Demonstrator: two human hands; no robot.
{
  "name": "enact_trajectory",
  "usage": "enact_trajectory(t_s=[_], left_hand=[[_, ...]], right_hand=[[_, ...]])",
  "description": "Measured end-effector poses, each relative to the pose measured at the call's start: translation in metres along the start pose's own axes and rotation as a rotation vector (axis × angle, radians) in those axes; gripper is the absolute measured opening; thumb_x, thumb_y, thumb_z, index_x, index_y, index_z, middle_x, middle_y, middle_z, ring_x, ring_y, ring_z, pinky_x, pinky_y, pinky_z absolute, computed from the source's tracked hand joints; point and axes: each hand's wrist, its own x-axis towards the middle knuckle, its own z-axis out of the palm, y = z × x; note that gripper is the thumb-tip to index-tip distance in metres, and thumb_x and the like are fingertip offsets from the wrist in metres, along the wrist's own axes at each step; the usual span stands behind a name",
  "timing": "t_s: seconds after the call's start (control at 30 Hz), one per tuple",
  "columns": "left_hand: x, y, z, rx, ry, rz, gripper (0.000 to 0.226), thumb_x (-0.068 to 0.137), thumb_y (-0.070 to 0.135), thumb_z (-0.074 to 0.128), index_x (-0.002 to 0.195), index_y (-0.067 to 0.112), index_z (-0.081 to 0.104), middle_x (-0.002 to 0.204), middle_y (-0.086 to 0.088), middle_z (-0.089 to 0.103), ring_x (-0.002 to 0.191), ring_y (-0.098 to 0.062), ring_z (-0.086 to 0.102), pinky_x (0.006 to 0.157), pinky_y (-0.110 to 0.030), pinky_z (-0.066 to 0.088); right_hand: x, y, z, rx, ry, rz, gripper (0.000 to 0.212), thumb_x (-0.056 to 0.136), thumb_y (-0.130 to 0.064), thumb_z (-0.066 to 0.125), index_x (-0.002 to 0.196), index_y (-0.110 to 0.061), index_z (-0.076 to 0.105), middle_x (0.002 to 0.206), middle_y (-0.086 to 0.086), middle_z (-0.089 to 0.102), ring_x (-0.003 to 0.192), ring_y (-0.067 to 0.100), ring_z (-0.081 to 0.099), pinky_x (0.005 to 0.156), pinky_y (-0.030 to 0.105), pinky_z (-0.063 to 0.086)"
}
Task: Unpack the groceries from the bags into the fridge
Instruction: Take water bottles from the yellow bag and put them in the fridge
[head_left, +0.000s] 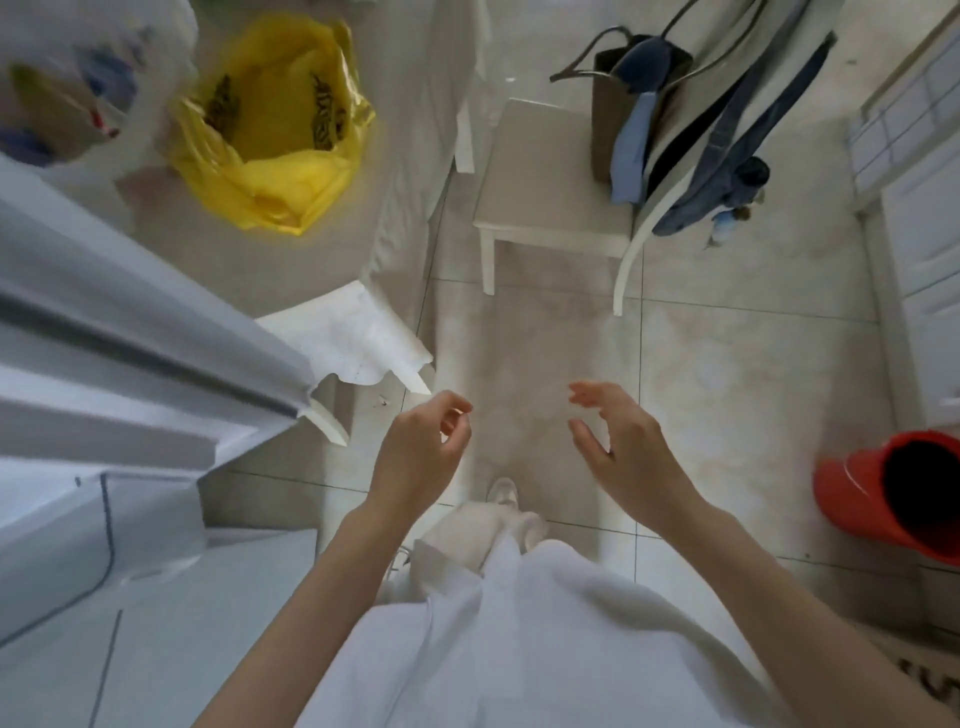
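Observation:
A yellow plastic bag (275, 124) stands open on the table (291, 260) at the upper left, looking mostly empty inside. A white plastic bag (78, 93) with coloured items sits left of it, blurred. The white fridge (130, 353) fills the left edge; whether its door is open is unclear. My left hand (421, 452) hovers above the floor near the fridge's corner, fingers loosely curled, holding nothing. My right hand (618, 447) floats beside it, fingers spread, also holding nothing.
A white chair (550, 208) stands ahead with a dark bag (623, 104) and blue clothes (727, 156) draped over its back. A red bucket (893, 488) sits on the tiled floor at right. White cabinets (924, 260) line the right edge.

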Motion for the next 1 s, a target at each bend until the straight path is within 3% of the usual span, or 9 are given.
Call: enact_trajectory(t_s=[0.2, 0.5, 0.8, 1.0], left_hand=[[0.094, 0.024, -0.012, -0.022, 0.043, -0.002, 0.013, 0.09, 0.016, 0.056, 0.096, 0.02, 0.067, 0.075, 0.006, 0.069, 0.073, -0.007, 0.065, 0.071, -0.034, 0.056], [0.203, 0.036, -0.014, -0.071, 0.246, -0.184, 0.012, 0.091, 0.015, 0.059, 0.098, 0.017, 0.069, 0.076, 0.003, 0.07, 0.071, -0.011, 0.066, 0.07, -0.034, 0.056], [0.274, 0.075, -0.005, -0.209, 0.488, -0.466, 0.012, 0.093, 0.02, 0.057, 0.099, 0.021, 0.067, 0.084, 0.01, 0.071, 0.079, -0.003, 0.065, 0.075, -0.027, 0.056], [0.293, 0.076, -0.012, -0.239, 0.597, -0.622, 0.012, 0.092, 0.022, 0.057, 0.097, 0.024, 0.067, 0.082, 0.013, 0.069, 0.08, -0.004, 0.065, 0.076, -0.033, 0.056]], right_hand=[[0.103, 0.007, -0.022, 0.024, -0.007, -0.044, 0.033, 0.092, -0.014, 0.057, 0.124, -0.009, 0.053, 0.11, 0.003, 0.063, 0.103, 0.011, 0.06, 0.091, 0.029, 0.05], [0.268, 0.028, -0.052, -0.002, -0.168, -0.203, 0.03, 0.094, -0.017, 0.055, 0.123, -0.01, 0.054, 0.114, -0.001, 0.059, 0.102, 0.003, 0.055, 0.091, 0.008, 0.04], [0.423, 0.035, -0.082, -0.053, -0.448, -0.43, 0.03, 0.092, -0.021, 0.056, 0.122, -0.016, 0.054, 0.115, -0.006, 0.059, 0.104, 0.011, 0.058, 0.091, 0.032, 0.05], [0.502, 0.008, -0.062, -0.045, -0.59, -0.565, 0.033, 0.092, -0.015, 0.056, 0.124, -0.012, 0.052, 0.117, 0.002, 0.062, 0.108, 0.01, 0.057, 0.093, 0.03, 0.047]])
